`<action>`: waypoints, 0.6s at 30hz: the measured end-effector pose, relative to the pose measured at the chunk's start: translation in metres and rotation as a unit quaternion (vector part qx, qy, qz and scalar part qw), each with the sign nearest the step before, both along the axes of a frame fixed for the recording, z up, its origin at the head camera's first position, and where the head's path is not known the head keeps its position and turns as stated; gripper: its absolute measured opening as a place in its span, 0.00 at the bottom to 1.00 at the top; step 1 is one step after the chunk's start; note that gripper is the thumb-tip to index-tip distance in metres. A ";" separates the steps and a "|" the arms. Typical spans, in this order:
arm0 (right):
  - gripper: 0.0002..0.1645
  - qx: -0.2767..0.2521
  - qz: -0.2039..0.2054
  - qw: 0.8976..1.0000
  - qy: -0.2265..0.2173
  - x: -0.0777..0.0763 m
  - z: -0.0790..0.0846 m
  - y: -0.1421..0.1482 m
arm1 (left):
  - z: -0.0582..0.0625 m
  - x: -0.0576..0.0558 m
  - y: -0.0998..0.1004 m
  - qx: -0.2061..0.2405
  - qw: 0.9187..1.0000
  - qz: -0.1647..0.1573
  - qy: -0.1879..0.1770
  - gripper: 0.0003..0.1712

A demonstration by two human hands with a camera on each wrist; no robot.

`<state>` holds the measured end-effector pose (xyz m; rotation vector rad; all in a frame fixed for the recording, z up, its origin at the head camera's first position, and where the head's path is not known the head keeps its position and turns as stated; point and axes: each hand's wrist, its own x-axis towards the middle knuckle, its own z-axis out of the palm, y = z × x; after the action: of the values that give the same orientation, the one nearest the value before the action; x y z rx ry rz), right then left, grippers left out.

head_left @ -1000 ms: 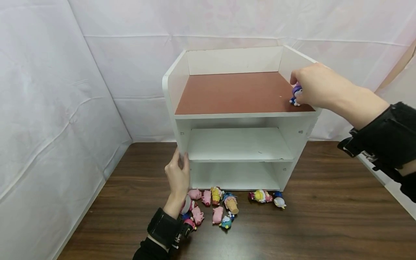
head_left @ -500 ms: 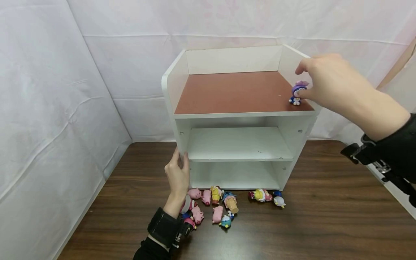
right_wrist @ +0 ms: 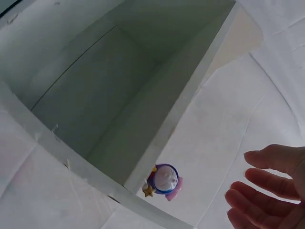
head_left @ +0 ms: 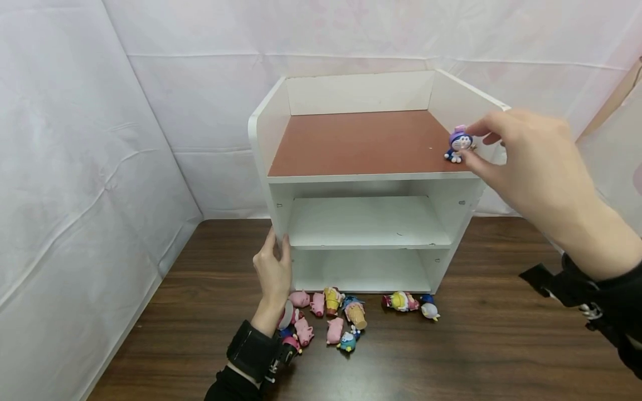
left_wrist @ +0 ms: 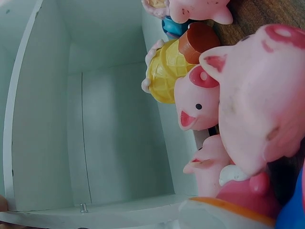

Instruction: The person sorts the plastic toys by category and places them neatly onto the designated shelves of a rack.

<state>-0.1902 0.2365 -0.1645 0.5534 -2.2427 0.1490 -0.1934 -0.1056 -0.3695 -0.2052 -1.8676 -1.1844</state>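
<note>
A small blue-and-purple cat figurine (head_left: 457, 143) stands upright at the front right corner of the brown top of a white shelf unit (head_left: 371, 177). Close beside it is my right hand (head_left: 539, 161), thumb and fingers spread. The right wrist view shows a gap between those fingers (right_wrist: 267, 179) and the figurine (right_wrist: 165, 179). My left hand (head_left: 273, 273) rests with straight fingers against the lower left side panel of the unit. In the left wrist view only a fingertip (left_wrist: 3, 204) shows at the edge.
Several toy figures lie on the dark wooden table (head_left: 200, 312) before the unit, among them a pink pig (head_left: 335, 331), an ice-cream-cone figure (head_left: 355, 313) and a yellow-clad figure (head_left: 401, 301). The two lower shelves (head_left: 371, 221) face front. White cloth (head_left: 210, 111) hangs behind.
My right hand has let go of the cat figurine and drawn off to the right with its fingers opened. The figurine stays standing, turned slightly. My left hand has not moved.
</note>
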 end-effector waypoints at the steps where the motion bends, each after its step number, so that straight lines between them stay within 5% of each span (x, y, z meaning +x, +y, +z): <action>1: 0.18 -0.007 0.010 1.000 0.008 0.008 -0.001 -0.005 | 0.000 0.000 0.000 0.000 1.000 0.000 0.000 0.19; 8: 0.12 -0.072 0.058 0.994 0.059 0.055 -0.012 -0.029 | -0.002 0.000 -0.001 0.000 1.000 0.001 -0.004 0.19; 18: 0.18 -0.161 0.099 0.980 0.055 0.064 -0.067 -0.025 | -0.003 0.000 -0.001 0.000 1.000 0.002 -0.003 0.20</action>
<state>-0.1260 0.2118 -0.2318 0.5894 -2.0000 0.5601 -0.1939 -0.1067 -0.3724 -0.1985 -1.8732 -1.1834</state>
